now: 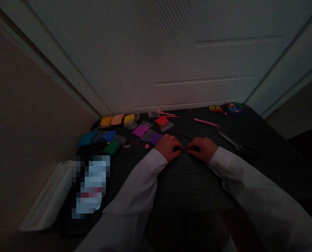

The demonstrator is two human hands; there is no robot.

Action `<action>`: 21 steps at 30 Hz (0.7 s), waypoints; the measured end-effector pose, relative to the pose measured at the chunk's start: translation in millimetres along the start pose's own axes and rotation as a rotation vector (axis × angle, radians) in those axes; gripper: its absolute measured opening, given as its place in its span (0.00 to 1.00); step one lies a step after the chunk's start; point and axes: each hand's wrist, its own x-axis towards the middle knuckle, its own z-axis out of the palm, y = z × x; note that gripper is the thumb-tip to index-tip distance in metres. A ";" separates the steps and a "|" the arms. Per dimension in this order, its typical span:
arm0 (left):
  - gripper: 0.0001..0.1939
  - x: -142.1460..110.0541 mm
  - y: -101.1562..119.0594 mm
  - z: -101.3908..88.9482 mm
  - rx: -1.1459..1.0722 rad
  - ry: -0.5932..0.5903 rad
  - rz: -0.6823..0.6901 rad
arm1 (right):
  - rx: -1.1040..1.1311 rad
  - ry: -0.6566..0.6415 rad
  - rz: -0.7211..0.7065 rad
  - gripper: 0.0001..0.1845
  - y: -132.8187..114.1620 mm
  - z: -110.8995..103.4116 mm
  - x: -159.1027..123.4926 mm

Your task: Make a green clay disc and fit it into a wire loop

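Note:
Low over the dark table (187, 182), my left hand (168, 147) and my right hand (203, 148) face each other with a small gap between the fingertips. Both have thumb and forefinger pinched together. Whatever lies in the pinches is too small and dark to make out. A thin dark strand (183, 135) curves behind the hands. Just left of my left hand are a bag of purple clay-like material (156, 138) and a small pink ball (147, 146). Scissors (234, 141) lie to the right of my right hand, with pink tweezers (207, 122) beyond.
Bags with magenta (141, 130), red (162, 121), green (112, 146), blue (108, 135) and yellow (130, 119) material lie at back left. Small colourful pieces (235, 109) stand at back right. A blurred-out bright screen (93, 185) and a white case (49, 196) sit at left.

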 end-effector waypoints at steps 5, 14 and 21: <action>0.08 0.2 0.7 -0.3 0.005 0.005 -0.002 | 0.013 -0.024 -0.030 0.08 -6.2 -3.7 -2.3; 0.08 0.7 3.1 -2.1 -0.001 -0.034 -0.004 | 0.010 -0.023 -0.044 0.09 -0.8 0.2 -1.7; 0.08 0.0 2.2 -2.4 -0.007 -0.027 0.017 | 0.010 -0.018 -0.018 0.10 -0.3 0.5 -1.9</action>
